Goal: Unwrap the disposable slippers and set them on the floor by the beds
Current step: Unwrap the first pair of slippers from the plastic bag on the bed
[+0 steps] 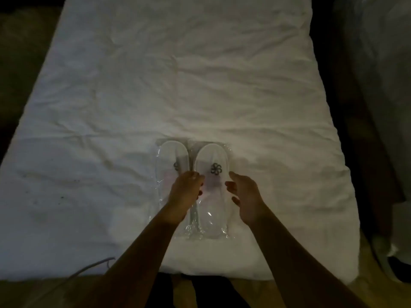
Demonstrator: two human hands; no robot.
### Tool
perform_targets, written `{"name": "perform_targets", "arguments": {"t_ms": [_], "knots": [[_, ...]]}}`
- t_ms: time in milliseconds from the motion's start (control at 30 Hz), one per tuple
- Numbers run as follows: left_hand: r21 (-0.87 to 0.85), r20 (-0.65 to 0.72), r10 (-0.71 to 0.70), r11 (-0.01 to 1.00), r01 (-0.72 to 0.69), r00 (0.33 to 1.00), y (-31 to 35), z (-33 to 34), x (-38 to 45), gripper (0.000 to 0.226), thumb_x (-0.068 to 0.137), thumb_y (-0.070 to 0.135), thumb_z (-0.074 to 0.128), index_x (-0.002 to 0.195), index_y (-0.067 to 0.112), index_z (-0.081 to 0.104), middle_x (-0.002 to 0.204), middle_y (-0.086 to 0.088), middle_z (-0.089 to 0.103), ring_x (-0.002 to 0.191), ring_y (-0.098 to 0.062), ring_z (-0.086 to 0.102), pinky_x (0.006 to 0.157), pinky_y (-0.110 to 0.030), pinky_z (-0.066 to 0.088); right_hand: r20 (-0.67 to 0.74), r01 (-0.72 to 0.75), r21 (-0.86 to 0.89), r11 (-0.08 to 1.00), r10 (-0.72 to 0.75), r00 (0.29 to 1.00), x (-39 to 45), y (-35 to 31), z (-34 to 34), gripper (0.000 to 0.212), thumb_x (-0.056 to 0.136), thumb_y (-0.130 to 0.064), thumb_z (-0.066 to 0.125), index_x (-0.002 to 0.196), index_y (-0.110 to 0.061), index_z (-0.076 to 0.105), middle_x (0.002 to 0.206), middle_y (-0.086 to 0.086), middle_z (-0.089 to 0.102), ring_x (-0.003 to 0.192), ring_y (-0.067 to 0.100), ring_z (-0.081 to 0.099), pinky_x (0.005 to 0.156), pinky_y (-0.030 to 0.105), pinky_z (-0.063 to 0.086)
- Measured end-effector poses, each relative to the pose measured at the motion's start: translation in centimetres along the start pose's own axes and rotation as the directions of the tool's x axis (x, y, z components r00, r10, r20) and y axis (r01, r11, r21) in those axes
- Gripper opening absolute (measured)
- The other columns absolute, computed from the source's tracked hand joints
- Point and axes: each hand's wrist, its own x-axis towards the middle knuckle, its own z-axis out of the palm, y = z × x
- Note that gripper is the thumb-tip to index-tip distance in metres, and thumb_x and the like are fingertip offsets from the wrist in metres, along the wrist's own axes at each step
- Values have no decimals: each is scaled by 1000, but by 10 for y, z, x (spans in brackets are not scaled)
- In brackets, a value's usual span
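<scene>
Two packs of white disposable slippers in clear plastic lie side by side on the white bed (pixel 178 85), near its foot edge. The left pack (pixel 170 156) is partly under the right pack (pixel 213 161), which shows a dark flower logo on the toe. My left hand (pixel 185 193) rests on the seam between the two packs, fingers curled against the plastic. My right hand (pixel 244 196) hovers at the right pack's right side with fingers apart and touches nothing that I can make out. The room is dim.
A second bed (pixel 382 85) with grey-looking bedding stands to the right across a dark gap. A thin grey cord (pixel 93 266) lies over the bed's near left corner. Yellowish floor (pixel 311 292) shows below the foot of the bed.
</scene>
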Motion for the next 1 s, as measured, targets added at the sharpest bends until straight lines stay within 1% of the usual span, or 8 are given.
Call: {"name": "perform_targets", "arguments": {"t_ms": [133,233,300,400,500,633,767,1000], "knots": [[91,54,-102,991,97,993,-22,12,16,11,88,27,54,79,24,58,85,-1,62,79,-18,60,77,-34,49,-50,4,-78,997,-7,999,18,21,5,13,88,-13,59,76,-7,60,79,10,61,70,21,57,60,27,42],[162,40,-156,976,148,987,-31,20,27,12,90,28,55,93,19,64,72,4,58,63,-9,55,53,-22,46,-39,-18,-92,996,15,999,26,43,8,39,89,-10,58,126,-3,49,115,20,60,104,36,61,77,35,49],[164,29,-152,976,145,988,-33,22,29,15,88,31,58,97,20,64,72,3,60,61,-9,56,51,-23,46,-42,-14,-101,995,10,999,28,56,6,48,91,-8,56,136,-9,39,123,19,57,110,35,58,80,37,49],[66,33,-174,983,172,984,-32,22,23,27,82,31,63,108,25,60,94,-4,69,81,-18,66,68,-37,58,-15,-4,-205,979,1,1000,31,70,1,35,88,0,56,123,1,52,111,20,65,102,36,62,85,43,54],[25,14,-168,986,167,986,-35,24,23,48,86,24,61,132,26,48,111,-10,66,90,-21,66,64,-33,57,2,10,-277,961,-10,1000,31,71,-3,14,87,-7,64,98,0,62,86,13,68,80,26,64,73,37,55],[-107,25,-202,973,203,979,-33,23,15,34,91,24,62,122,10,61,107,-15,69,89,-21,68,56,-22,55,42,65,-307,950,-55,998,23,58,-1,23,86,-16,66,104,0,67,98,17,70,83,25,66,63,26,54],[139,-120,-49,988,66,992,-2,14,4,40,81,41,69,109,12,69,98,-9,73,87,-23,69,71,-30,56,102,176,-198,964,-158,982,0,19,-2,12,88,-7,58,90,-7,70,89,15,70,82,26,65,73,39,54],[183,-240,314,944,-275,919,110,-15,-29,25,86,37,66,106,24,57,99,7,60,85,-10,58,60,-14,38,241,409,-49,911,-386,890,-53,-96,-2,10,92,-18,59,97,-12,65,101,15,69,102,32,66,92,45,54]]}}
